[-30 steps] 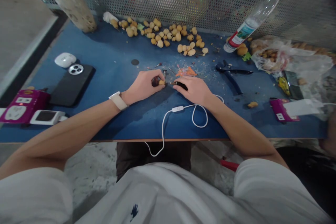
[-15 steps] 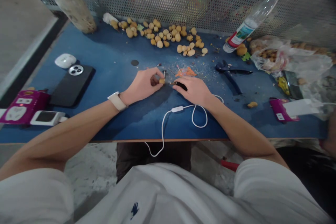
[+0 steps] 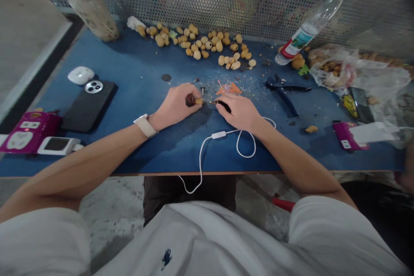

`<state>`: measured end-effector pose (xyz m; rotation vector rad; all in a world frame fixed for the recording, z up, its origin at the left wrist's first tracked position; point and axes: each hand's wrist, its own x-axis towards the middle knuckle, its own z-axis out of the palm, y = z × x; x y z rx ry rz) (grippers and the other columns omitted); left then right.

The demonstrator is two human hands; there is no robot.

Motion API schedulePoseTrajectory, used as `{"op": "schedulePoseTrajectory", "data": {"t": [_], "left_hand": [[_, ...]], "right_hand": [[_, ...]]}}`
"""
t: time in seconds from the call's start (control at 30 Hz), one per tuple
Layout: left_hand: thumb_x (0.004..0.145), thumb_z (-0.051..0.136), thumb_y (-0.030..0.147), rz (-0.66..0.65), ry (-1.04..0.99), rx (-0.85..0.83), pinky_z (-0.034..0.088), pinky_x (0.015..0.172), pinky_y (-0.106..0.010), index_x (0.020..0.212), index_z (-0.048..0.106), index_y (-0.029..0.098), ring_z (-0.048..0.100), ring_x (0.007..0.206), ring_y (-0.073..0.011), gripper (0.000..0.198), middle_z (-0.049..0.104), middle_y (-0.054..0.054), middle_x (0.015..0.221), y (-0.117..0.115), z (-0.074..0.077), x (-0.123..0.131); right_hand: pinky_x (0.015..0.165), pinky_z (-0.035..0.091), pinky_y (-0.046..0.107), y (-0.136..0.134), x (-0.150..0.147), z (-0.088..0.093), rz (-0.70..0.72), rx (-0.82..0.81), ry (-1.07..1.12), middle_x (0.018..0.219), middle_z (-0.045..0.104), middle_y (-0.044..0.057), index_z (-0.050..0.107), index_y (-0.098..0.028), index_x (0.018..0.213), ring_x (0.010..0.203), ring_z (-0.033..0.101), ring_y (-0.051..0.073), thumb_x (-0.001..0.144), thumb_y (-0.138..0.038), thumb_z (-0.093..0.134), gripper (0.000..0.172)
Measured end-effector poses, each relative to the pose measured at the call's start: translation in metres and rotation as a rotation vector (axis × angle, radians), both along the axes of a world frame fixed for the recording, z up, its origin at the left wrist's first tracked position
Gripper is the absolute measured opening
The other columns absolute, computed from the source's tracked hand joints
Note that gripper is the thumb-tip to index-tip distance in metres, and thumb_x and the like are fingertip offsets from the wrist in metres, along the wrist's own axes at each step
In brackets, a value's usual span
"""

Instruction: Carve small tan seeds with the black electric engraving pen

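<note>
Between the thumb and fingers of my left hand [image 3: 176, 105] is a small tan gourd [image 3: 199, 101], partly covered by the fingertips. My right hand [image 3: 241, 110] is closed around a black rotary tool [image 3: 224, 106] whose thin metal bit points left at the gourd. A narrow gap seems to lie between bit and gourd, though contact is too small to tell. From beneath my right hand runs a white cable with an inline switch [image 3: 219, 135]. Just beyond the hands lie small loose bits and an orange scrap [image 3: 231, 89], amid pale dust.
Several small gourds [image 3: 203, 45] lie along the back by the perforated metal screen [image 3: 207, 0]. Blue-handled pliers [image 3: 284, 97] and a clear bottle [image 3: 299, 43] stand off to the right, near plastic bags [image 3: 336, 64]. At left are a phone [image 3: 89, 108] and a purple power socket [image 3: 30, 133].
The left fingers have shifted slightly on the gourd, showing more of it. My right hand and the tool have moved a touch to the right.
</note>
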<state>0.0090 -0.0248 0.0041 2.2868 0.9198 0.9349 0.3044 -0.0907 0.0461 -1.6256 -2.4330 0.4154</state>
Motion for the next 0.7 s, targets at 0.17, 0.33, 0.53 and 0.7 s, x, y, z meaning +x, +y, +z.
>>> {"op": "schedulePoseTrajectory", "data": {"t": [0.17, 0.33, 0.53, 0.7], "left_hand": [[0.102, 0.087, 0.025, -0.023, 0.019, -0.015, 0.075, 0.095, -0.044, 0.107, 0.075, 0.025, 0.085, 0.094, -0.0253, 0.014, 0.092, -0.009, 0.12, -0.0012, 0.0038, 0.0004], [0.101, 0.084, 0.025, -0.019, 0.039, 0.017, 0.072, 0.09, -0.041, 0.104, 0.074, 0.026, 0.083, 0.091, -0.0246, 0.011, 0.09, -0.006, 0.111, 0.0005, 0.0044, 0.0036], [0.1, 0.084, 0.026, -0.037, 0.021, 0.003, 0.07, 0.089, -0.042, 0.101, 0.073, 0.026, 0.083, 0.091, -0.0258, 0.011, 0.089, -0.007, 0.109, 0.0026, 0.0037, 0.0049], [0.101, 0.086, 0.024, -0.028, 0.032, -0.005, 0.072, 0.091, -0.041, 0.103, 0.075, 0.026, 0.083, 0.092, -0.0249, 0.012, 0.089, -0.007, 0.11, 0.0026, 0.0023, 0.003]], "right_hand": [[0.118, 0.071, 0.061, 0.0006, 0.0018, -0.0012, 0.01, 0.014, 0.007, 0.158, 0.091, 0.019, 0.09, -0.022, 0.156, 0.142, 0.087, 0.044, 0.131, -0.046, 0.047, 0.055], [0.127, 0.069, 0.065, 0.001, 0.0012, -0.0025, 0.005, 0.006, 0.019, 0.165, 0.089, 0.021, 0.088, -0.018, 0.16, 0.15, 0.085, 0.047, 0.13, -0.045, 0.048, 0.057], [0.132, 0.067, 0.071, 0.0021, 0.0002, -0.0031, -0.012, -0.008, 0.015, 0.171, 0.087, 0.023, 0.087, -0.015, 0.164, 0.155, 0.085, 0.05, 0.13, -0.043, 0.048, 0.059], [0.128, 0.068, 0.067, 0.0028, 0.0019, -0.0059, 0.012, 0.018, 0.03, 0.167, 0.089, 0.02, 0.087, -0.02, 0.162, 0.151, 0.085, 0.047, 0.131, -0.046, 0.048, 0.056]]}}
